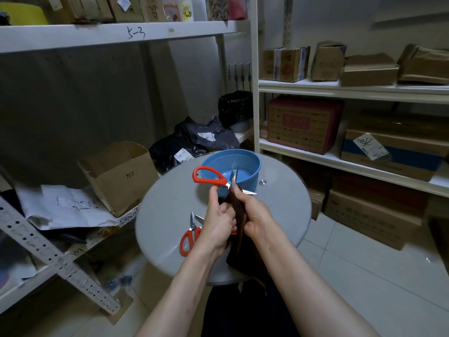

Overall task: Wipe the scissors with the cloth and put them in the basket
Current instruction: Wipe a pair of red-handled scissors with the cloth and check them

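- Two hands meet above the table point(165, 205), near the blue basket point(252, 161).
- The left hand point(217, 227) grips the open scissors point(195, 176) by a handle.
- The right hand point(255, 217) pinches the dark cloth point(239, 215) round a blade.
- A second pair point(187, 239) lies on the table.

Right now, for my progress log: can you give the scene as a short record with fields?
left hand: grips held scissors by red handle, blades open
right hand: holds cloth against one blade
spare scissors: lying on table, below left hand
basket: blue, on table, no scissors seen inside
stage: wiping, nothing stowed yet
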